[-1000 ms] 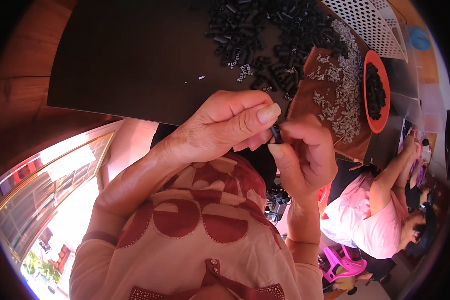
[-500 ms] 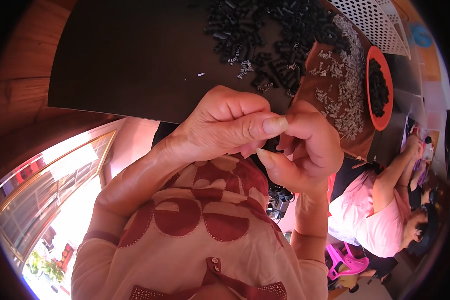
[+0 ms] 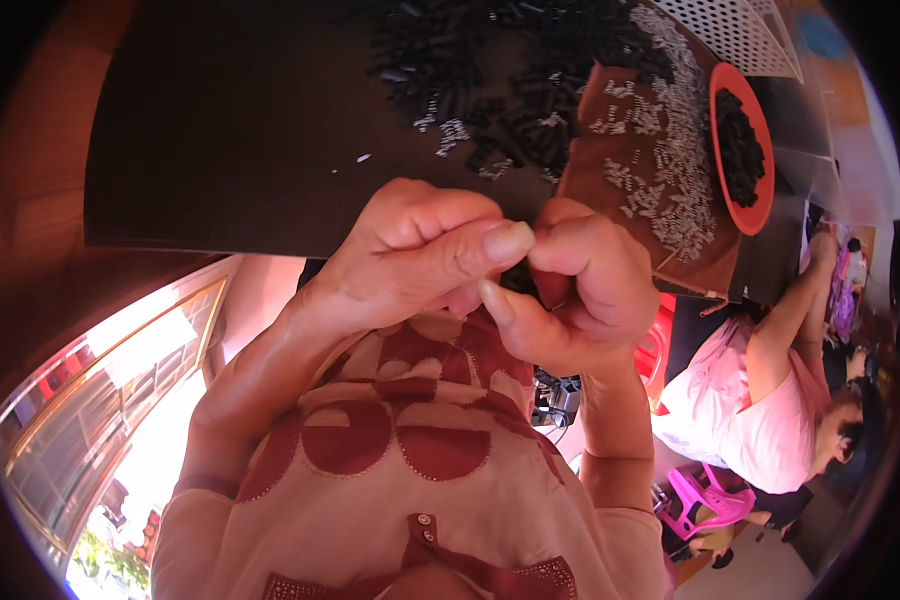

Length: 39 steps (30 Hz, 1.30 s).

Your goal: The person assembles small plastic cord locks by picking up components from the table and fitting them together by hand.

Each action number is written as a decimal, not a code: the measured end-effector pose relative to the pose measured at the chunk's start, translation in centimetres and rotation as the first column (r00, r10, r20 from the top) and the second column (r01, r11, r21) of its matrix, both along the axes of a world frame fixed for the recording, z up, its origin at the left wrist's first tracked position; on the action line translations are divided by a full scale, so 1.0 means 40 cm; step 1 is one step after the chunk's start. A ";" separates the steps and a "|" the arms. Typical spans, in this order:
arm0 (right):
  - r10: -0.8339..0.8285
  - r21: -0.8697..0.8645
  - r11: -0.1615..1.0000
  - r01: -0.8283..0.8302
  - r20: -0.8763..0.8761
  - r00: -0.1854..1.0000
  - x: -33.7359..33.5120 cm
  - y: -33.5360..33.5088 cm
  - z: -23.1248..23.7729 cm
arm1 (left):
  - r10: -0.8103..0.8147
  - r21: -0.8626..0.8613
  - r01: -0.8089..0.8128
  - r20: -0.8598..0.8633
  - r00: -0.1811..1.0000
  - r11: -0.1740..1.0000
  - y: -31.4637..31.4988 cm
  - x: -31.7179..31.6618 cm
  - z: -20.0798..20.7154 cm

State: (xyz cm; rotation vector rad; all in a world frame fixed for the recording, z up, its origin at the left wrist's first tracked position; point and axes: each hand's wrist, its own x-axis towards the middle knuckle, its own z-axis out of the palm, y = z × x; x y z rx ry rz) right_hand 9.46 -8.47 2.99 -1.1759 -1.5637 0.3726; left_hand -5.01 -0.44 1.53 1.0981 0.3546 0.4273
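Note:
My left hand (image 3: 420, 250) and my right hand (image 3: 592, 290) meet in front of my chest, near the table's front edge. Both are closed, thumbs pinched toward the fingers, and the fingertips nearly touch. Whatever they hold is hidden; only a small dark spot shows between them. Beyond the hands lies a heap of short black tubes (image 3: 435, 75) on the dark table (image 3: 220, 130). A few small metal springs (image 3: 453, 135) lie at the heap's near side. Many more springs (image 3: 685, 150) are spread over a brown cloth (image 3: 597, 165) to the right.
An orange-red dish (image 3: 763, 215) of black pieces stands right of the cloth. Behind it is a white perforated panel (image 3: 735, 30). A small white scrap (image 3: 363, 158) lies on the table. At right, another person in a pink top (image 3: 750, 400) sits near a pink plastic stool (image 3: 710, 500).
The view has shifted slightly, so the table and its things sit a little further left and up. My hands remain pinched together in much the same pose.

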 end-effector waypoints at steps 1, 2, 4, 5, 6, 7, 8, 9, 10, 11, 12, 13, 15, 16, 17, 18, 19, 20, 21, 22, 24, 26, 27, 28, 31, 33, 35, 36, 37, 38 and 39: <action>-0.017 0.001 1.000 0.017 0.016 1.000 0.018 -0.007 0.006 | -0.017 0.001 0.017 0.016 1.000 1.000 -0.003 0.004 -0.006; -0.053 -0.008 0.999 0.053 0.033 0.998 0.046 -0.017 0.019 | -0.006 0.032 0.004 0.055 0.998 0.999 -0.007 0.005 -0.011; -0.257 -0.092 0.962 0.258 0.021 0.966 0.127 -0.049 0.031 | -0.015 0.060 0.008 0.112 0.994 0.998 -0.006 0.008 -0.019; -0.420 -0.167 0.895 0.414 -0.004 0.907 0.179 -0.071 0.038 | -0.023 0.063 0.017 0.097 0.995 0.998 -0.006 0.009 -0.016; -0.585 -0.316 0.775 0.547 -0.032 0.810 0.213 -0.073 0.064 | -0.021 0.066 0.016 0.075 0.997 0.998 -0.005 0.005 -0.017; -0.666 -0.306 0.684 0.662 0.106 0.738 0.273 -0.069 0.072 | -0.030 0.073 0.027 0.048 0.998 0.997 -0.004 -0.001 -0.017; -0.690 -0.260 0.645 0.718 0.207 0.694 0.340 -0.069 0.068 | -0.039 0.072 0.035 0.054 0.998 0.997 -0.006 0.001 -0.016; -0.652 -0.275 0.642 0.716 0.295 0.698 0.397 -0.073 0.075 | -0.021 0.047 0.017 0.089 0.996 0.999 -0.006 0.002 -0.016; -0.631 -0.312 0.601 0.736 0.380 0.676 0.445 -0.071 0.081 | 0.001 0.021 -0.004 0.121 0.993 1.000 -0.007 0.002 -0.015; -0.598 -0.346 0.559 0.754 0.462 0.655 0.467 -0.063 0.088 | 0.006 0.043 -0.011 0.115 0.993 0.999 -0.005 0.002 -0.015; -0.594 -0.348 0.562 0.751 0.462 0.658 0.474 -0.067 0.090 | 0.010 0.041 -0.015 0.114 0.993 0.999 -0.005 0.002 -0.014; -0.592 -0.312 0.594 0.742 0.455 0.665 0.475 -0.069 0.092 | 0.007 0.058 -0.013 0.108 0.994 0.998 -0.006 0.002 -0.013; -0.574 -0.289 0.642 0.710 0.432 0.695 0.442 -0.049 0.084 | 0.028 0.078 -0.035 0.081 0.996 0.996 -0.006 0.000 -0.014; -0.549 -0.342 0.698 0.629 0.309 0.777 0.395 -0.038 0.079 | 0.024 0.090 -0.032 0.092 0.995 0.995 -0.008 0.003 -0.017; -0.519 -0.379 0.747 0.546 0.179 0.836 0.344 -0.024 0.081 | 0.013 0.105 -0.024 0.107 0.994 0.994 -0.006 0.002 -0.015; -0.513 -0.384 0.752 0.536 0.170 0.841 0.303 -0.006 0.073 | 0.020 0.106 -0.030 0.096 0.995 0.994 -0.005 0.004 -0.019; -0.347 -0.332 0.839 0.431 0.283 0.894 0.261 0.014 0.064 | 0.000 0.103 -0.011 0.104 0.995 0.995 -0.003 0.005 -0.023; -0.175 -0.292 0.906 0.307 0.400 0.899 0.228 0.033 0.060 | -0.020 0.100 0.009 0.115 0.993 0.995 -0.002 0.004 -0.023; -0.101 -0.278 0.932 0.233 0.419 0.902 0.207 0.051 0.054 | -0.024 0.104 0.015 0.094 0.995 0.994 -0.001 0.002 -0.020; -0.028 -0.264 0.951 0.158 0.439 0.898 0.195 0.071 0.048 | -0.018 0.105 0.008 0.091 0.996 0.994 0.002 -0.001 -0.018; -0.014 -0.236 0.962 0.137 0.459 0.888 0.190 0.099 0.032 | -0.075 0.152 0.067 0.044 0.996 0.986 0.007 -0.008 -0.016; 0.035 -0.216 0.970 0.115 0.586 0.810 0.183 0.129 0.027 | -0.050 0.140 0.039 0.075 0.996 0.989 0.001 -0.008 -0.022; 0.040 -0.245 0.959 0.144 0.617 0.786 0.173 0.142 0.026 | -0.029 0.126 0.015 0.107 0.994 0.992 -0.003 -0.007 -0.025; 0.042 -0.243 0.960 0.139 0.618 0.785 0.170 0.159 0.024 | -0.024 0.128 0.010 0.108 0.994 0.992 -0.005 -0.009 -0.026; 0.071 -0.244 0.948 0.205 0.789 0.611 0.152 0.189 0.043 | -0.006 0.114 -0.010 0.138 0.990 0.993 -0.008 -0.009 -0.029; 0.131 -0.336 0.917 0.215 0.764 0.632 0.112 0.192 0.102 | 0.005 0.127 -0.025 0.157 0.988 0.992 -0.006 -0.012 -0.034; 0.108 -0.297 0.934 0.199 0.764 0.636 0.117 0.202 0.104 | 0.000 0.121 -0.018 0.146 0.989 0.992 -0.007 -0.014 -0.030; 0.085 -0.259 0.949 0.182 0.762 0.642 0.121 0.206 0.105 | -0.006 0.113 -0.010 0.134 0.991 0.994 -0.007 -0.014 -0.028; 0.082 -0.256 0.949 0.185 0.764 0.640 0.122 0.206 0.109 | -0.008 0.116 -0.008 0.136 0.991 0.993 -0.006 -0.014 -0.027; 0.084 -0.244 0.957 0.156 0.751 0.655 0.124 0.207 0.111 | -0.001 0.130 -0.016 0.134 0.991 0.991 -0.006 -0.014 -0.027; 0.087 -0.230 0.965 0.128 0.737 0.670 0.124 0.210 0.113 | 0.006 0.145 -0.025 0.131 0.991 0.989 -0.006 -0.015 -0.027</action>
